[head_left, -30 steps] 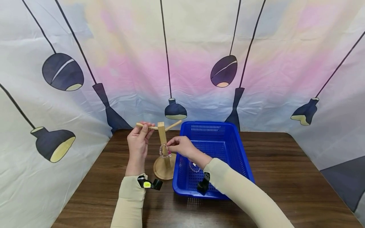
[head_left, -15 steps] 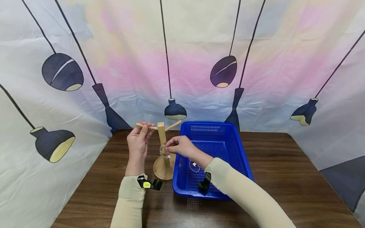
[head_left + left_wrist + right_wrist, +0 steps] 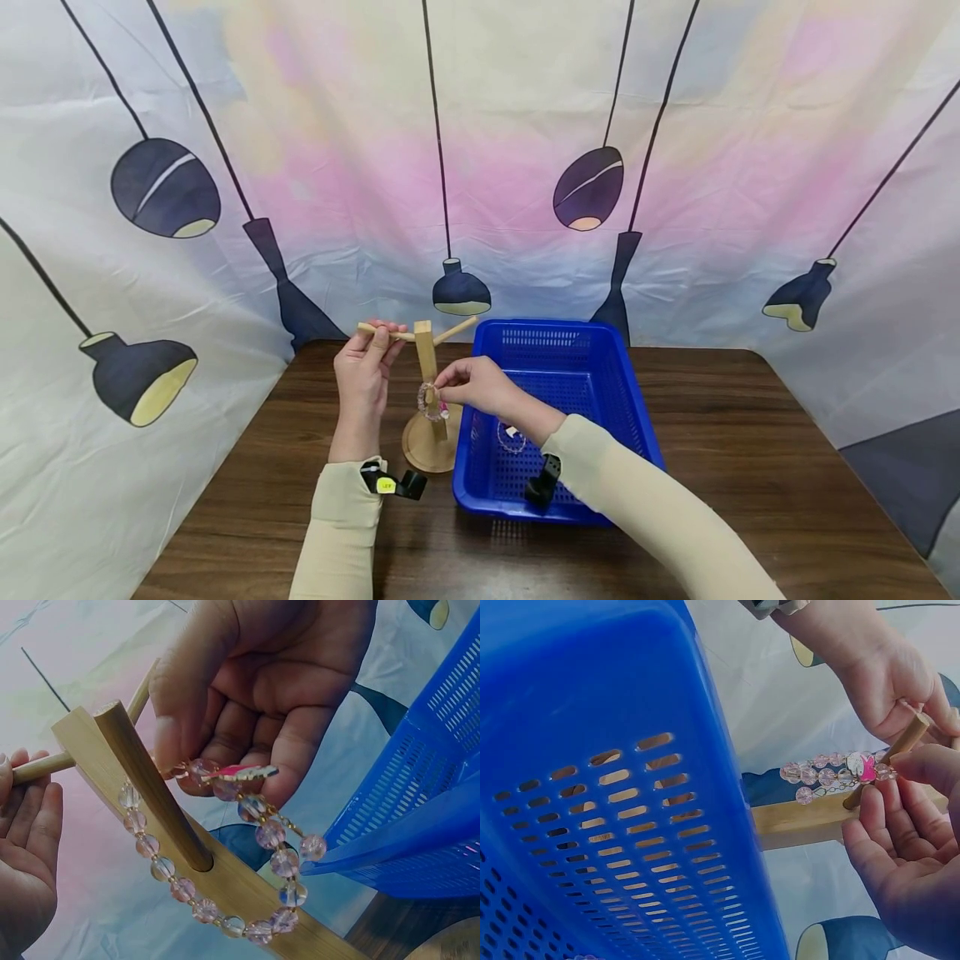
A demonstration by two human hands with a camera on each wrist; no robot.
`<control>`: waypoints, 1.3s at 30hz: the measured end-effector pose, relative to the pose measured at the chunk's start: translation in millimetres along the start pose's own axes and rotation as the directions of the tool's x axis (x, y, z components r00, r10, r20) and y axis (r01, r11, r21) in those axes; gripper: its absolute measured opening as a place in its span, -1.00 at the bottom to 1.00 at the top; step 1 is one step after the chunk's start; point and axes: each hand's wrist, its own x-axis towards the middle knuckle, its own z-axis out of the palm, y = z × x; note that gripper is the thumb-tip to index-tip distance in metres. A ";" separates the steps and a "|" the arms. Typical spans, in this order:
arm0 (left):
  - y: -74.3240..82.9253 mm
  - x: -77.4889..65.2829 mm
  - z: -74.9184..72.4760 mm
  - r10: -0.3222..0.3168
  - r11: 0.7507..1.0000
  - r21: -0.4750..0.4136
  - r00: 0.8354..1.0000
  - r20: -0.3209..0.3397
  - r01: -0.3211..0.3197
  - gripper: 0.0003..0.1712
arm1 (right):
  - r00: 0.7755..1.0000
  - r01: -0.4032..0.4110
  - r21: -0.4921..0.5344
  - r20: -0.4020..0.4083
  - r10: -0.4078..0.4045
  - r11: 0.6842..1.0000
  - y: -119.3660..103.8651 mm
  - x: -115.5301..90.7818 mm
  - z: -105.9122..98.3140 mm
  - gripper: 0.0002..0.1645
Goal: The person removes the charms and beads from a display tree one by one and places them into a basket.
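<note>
A wooden stand (image 3: 426,354) with slanting pegs and a round base (image 3: 427,450) stands left of the blue basket. My left hand (image 3: 362,375) grips its upper left peg (image 3: 365,328) between thumb and fingers. Lower down, my right hand (image 3: 480,386) pinches a pink clear-beaded bracelet (image 3: 285,862) between thumb and fingertips. The bracelet's loop hangs about a short lower peg (image 3: 154,784) in the left wrist view, with the peg's tip sticking out past the beads. A pink and white charm (image 3: 866,768) sits by my right fingertips, above a short chain ending in a bead.
The blue perforated basket (image 3: 467,467) is close on the right of the stand, under my right forearm. Another beaded bracelet (image 3: 513,452) with a white tag lies in it. Everything rests on a brown wooden table (image 3: 735,433) before a printed curtain (image 3: 510,100).
The bracelet shifts slightly at the lower peg, its loop turning and swinging a little left. My right hand moves only slightly; my left hand stays on the upper peg.
</note>
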 end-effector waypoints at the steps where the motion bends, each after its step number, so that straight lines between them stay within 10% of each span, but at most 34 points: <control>1: 0.1 0.1 0.1 0.000 1.000 0.001 1.000 -0.002 0.000 -0.94 | 1.000 0.003 -0.005 0.003 -0.003 1.000 -0.3 -0.2 -0.2 -0.84; 39: 0.0 -0.7 0.2 0.000 1.000 -0.007 1.000 0.004 0.000 -0.96 | 0.996 0.035 -0.011 0.084 -0.034 0.999 -18.2 -18.1 -6.3 -0.82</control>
